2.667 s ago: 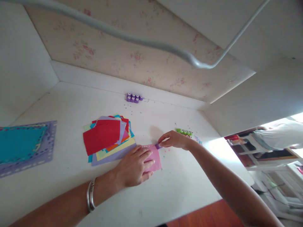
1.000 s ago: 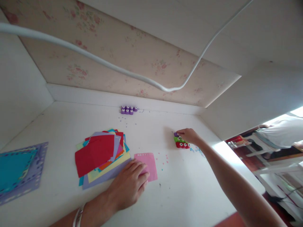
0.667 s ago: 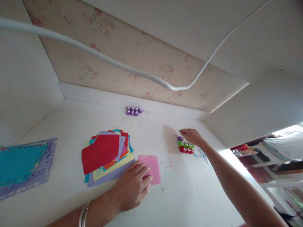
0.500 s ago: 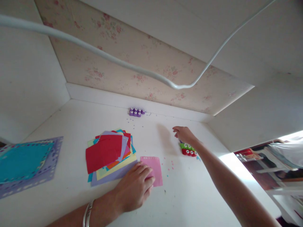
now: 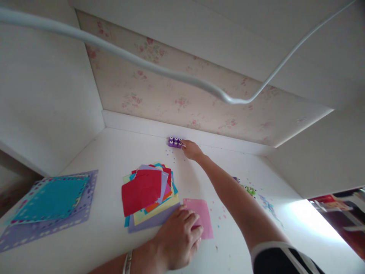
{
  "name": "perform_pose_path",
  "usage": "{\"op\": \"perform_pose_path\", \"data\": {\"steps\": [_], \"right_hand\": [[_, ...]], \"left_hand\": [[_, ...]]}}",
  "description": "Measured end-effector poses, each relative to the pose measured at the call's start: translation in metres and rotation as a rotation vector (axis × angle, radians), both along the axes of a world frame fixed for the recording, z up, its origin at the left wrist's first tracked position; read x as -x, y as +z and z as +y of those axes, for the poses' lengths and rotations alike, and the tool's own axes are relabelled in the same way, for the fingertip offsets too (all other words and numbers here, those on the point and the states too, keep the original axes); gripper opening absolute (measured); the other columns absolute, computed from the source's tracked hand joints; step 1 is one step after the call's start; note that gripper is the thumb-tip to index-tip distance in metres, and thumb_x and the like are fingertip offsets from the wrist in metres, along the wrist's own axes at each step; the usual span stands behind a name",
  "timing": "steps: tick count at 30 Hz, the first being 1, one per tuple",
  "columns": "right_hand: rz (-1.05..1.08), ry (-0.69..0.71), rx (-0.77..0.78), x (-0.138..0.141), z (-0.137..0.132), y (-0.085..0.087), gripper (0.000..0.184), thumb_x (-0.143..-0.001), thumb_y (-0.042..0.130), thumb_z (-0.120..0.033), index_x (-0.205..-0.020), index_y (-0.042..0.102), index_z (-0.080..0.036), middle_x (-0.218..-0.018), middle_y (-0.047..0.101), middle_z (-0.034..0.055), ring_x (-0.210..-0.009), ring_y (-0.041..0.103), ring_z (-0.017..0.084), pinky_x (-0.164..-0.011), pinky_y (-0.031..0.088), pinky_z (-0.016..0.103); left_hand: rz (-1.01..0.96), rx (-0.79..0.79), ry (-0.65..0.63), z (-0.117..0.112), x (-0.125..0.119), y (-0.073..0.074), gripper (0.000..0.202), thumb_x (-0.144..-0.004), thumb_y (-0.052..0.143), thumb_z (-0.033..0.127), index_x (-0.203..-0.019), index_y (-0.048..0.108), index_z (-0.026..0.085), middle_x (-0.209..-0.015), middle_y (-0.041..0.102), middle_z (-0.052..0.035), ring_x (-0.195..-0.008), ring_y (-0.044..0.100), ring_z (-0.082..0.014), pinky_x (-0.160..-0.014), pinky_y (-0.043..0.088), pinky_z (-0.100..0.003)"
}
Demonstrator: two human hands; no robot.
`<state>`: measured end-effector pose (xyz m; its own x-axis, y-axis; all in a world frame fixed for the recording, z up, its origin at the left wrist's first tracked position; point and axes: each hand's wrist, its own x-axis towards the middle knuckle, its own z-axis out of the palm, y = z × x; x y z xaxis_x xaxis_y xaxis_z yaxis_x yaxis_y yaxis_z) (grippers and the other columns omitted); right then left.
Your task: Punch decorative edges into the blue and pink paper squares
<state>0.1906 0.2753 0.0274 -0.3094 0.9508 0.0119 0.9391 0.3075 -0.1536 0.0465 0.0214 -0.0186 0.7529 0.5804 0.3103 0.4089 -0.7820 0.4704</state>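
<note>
My left hand lies with curled fingers on the left part of a pink sheet of paper, pressing it to the white table. A row of small holes runs along the sheet's far edge. My right arm is stretched to the back of the table, where my right hand has its fingers closed at the right end of a group of purple paper punches. The fingers partly cover the punch they grip. Beside the right forearm lie another purple punch and green punches, partly hidden by the arm.
A fanned stack of coloured paper lies left of my left hand. Farther left are blue and lilac sheets with punched borders. Paper bits are scattered about. A pale cable crosses the view above; a low back wall bounds the table.
My right hand has moved left and away from me, from the green and red punches to the purple ones at the back. My left hand stays on the pink sheet. The view has shifted.
</note>
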Motion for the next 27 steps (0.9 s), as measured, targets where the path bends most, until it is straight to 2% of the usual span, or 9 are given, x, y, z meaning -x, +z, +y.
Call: {"op": "perform_pose_path", "data": {"steps": [5,9,13,17,19,23,27], "right_hand": [[0.052,-0.034,0.010,0.003,0.009,-0.004,0.027,-0.090,0.056,-0.024,-0.113,0.068,-0.021,-0.118,0.068,0.0084,-0.107,0.061,0.025,-0.091,0.043,0.031],[0.143,-0.054,0.003,-0.007,-0.010,-0.003,0.017,-0.086,0.062,-0.029,-0.098,0.072,-0.021,-0.104,0.072,0.0064,-0.093,0.066,0.021,-0.083,0.046,0.029],[0.319,-0.095,0.011,-0.027,-0.058,-0.007,0.020,-0.088,0.058,-0.034,-0.101,0.068,-0.023,-0.098,0.073,0.0036,-0.085,0.068,0.016,-0.077,0.049,0.027],[0.856,-0.158,0.141,-0.047,-0.125,-0.014,0.024,-0.082,0.064,-0.040,-0.098,0.064,-0.022,-0.101,0.073,0.0056,-0.086,0.068,0.018,-0.074,0.053,0.031],[1.004,-0.192,0.209,-0.057,-0.158,-0.016,0.026,-0.082,0.064,-0.042,-0.098,0.062,-0.021,-0.103,0.072,0.0073,-0.084,0.067,0.018,-0.068,0.054,0.030],[1.001,-0.252,0.189,-0.079,-0.213,-0.017,0.026,-0.083,0.064,-0.041,-0.099,0.064,-0.021,-0.096,0.073,0.0066,-0.081,0.067,0.018,-0.067,0.053,0.030],[0.868,-0.345,0.123,-0.103,-0.248,-0.019,0.028,-0.085,0.062,-0.043,-0.103,0.066,-0.022,-0.095,0.073,0.0063,-0.081,0.068,0.020,-0.069,0.054,0.031]], "left_hand": [[0.020,-0.012,-0.011,0.002,0.002,0.000,0.024,-0.093,0.049,0.034,-0.109,0.062,0.021,-0.115,0.060,-0.0058,-0.109,0.052,-0.0213,-0.110,0.027,-0.040],[0.022,-0.006,-0.007,0.001,0.003,0.001,0.024,-0.092,0.050,0.034,-0.109,0.062,0.022,-0.116,0.060,-0.0052,-0.110,0.052,-0.0209,-0.111,0.026,-0.040],[0.048,-0.009,-0.005,0.001,0.003,0.003,0.024,-0.093,0.049,0.035,-0.108,0.061,0.021,-0.118,0.060,-0.0054,-0.112,0.051,-0.0218,-0.110,0.027,-0.041],[0.054,-0.015,0.000,0.001,0.000,0.003,0.022,-0.092,0.050,0.033,-0.105,0.063,0.021,-0.115,0.060,-0.0060,-0.109,0.052,-0.0232,-0.107,0.031,-0.043],[0.050,-0.019,0.005,0.001,-0.002,0.003,0.020,-0.092,0.050,0.032,-0.102,0.063,0.021,-0.112,0.061,-0.0056,-0.108,0.053,-0.0230,-0.106,0.032,-0.044],[0.046,-0.030,0.011,0.000,-0.005,0.005,0.018,-0.091,0.051,0.030,-0.101,0.063,0.021,-0.112,0.060,-0.0059,-0.108,0.052,-0.0229,-0.105,0.034,-0.044],[0.046,-0.022,0.031,-0.002,-0.006,0.008,0.020,-0.093,0.049,0.030,-0.103,0.064,0.022,-0.110,0.060,-0.0059,-0.109,0.053,-0.0233,-0.102,0.037,-0.043]]}}
